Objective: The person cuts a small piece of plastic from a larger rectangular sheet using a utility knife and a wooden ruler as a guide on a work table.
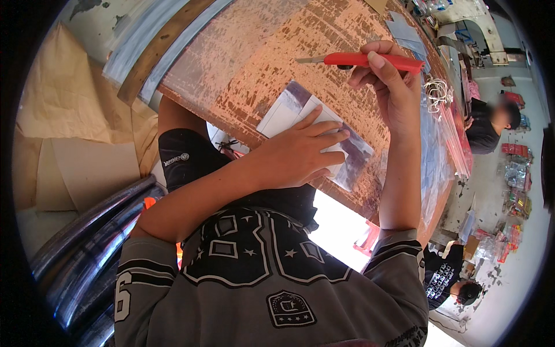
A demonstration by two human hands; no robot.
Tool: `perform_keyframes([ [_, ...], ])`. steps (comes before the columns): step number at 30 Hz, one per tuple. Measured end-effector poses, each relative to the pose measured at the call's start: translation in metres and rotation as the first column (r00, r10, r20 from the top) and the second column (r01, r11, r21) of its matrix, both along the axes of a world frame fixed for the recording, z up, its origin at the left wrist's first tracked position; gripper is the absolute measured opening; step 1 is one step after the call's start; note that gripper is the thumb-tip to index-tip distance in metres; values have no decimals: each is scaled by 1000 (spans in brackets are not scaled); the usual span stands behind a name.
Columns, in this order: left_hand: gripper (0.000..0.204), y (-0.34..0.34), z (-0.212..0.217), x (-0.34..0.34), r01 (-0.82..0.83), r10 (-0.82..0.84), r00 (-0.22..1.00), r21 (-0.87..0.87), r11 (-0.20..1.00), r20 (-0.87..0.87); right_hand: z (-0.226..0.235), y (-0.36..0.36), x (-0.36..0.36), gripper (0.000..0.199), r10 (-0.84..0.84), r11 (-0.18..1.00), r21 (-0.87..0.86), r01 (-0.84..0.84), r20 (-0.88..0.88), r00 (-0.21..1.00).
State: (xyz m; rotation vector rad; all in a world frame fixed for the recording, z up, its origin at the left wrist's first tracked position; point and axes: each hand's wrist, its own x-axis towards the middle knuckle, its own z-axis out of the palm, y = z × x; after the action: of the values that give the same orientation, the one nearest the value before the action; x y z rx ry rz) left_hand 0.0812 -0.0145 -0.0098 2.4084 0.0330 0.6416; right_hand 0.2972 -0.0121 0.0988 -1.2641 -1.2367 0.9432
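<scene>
My right hand (388, 75) grips a red utility knife (370, 61) above the worn wooden board. Its thin blade is out and points left, apart from everything below. My left hand (309, 149) lies with fingers spread on a white paper piece (283, 115), pressing it down near the board's front edge. Under and beside the paper shows a dark greyish sheet (357, 153), its corners sticking out at the upper left and lower right. Part of both sheets is hidden beneath my palm and fingers.
The scratched board (243, 63) fills the middle. A bundle of white strings (439, 95) and plastic sheets (430, 168) lie at its right edge. Brown paper (63, 98) and dark shiny rolls (98, 231) are on the left. Two people (488, 124) are at the right.
</scene>
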Motion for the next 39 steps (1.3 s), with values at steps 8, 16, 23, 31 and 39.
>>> perform_keyframes([
  [8,38,0,-3,1,-21,21,999,20,1000,-31,1,3,8,33,-60,997,51,61,-17,998],
  [16,45,1,-1,1,-19,20,1000,28,999,-19,-1,-4,10,28,-10,1000,-4,10,1,1000],
  [23,44,0,-2,1,-22,22,1000,14,1000,-10,-9,0,-3,27,-27,964,-266,20,-21,999],
  [31,46,-1,-3,1,-30,30,1000,-4,1000,8,-15,12,0,27,47,936,-349,-38,18,999],
  [39,44,-2,-6,3,-37,38,999,-9,999,32,-15,20,-1,30,61,925,-376,-51,15,998],
])
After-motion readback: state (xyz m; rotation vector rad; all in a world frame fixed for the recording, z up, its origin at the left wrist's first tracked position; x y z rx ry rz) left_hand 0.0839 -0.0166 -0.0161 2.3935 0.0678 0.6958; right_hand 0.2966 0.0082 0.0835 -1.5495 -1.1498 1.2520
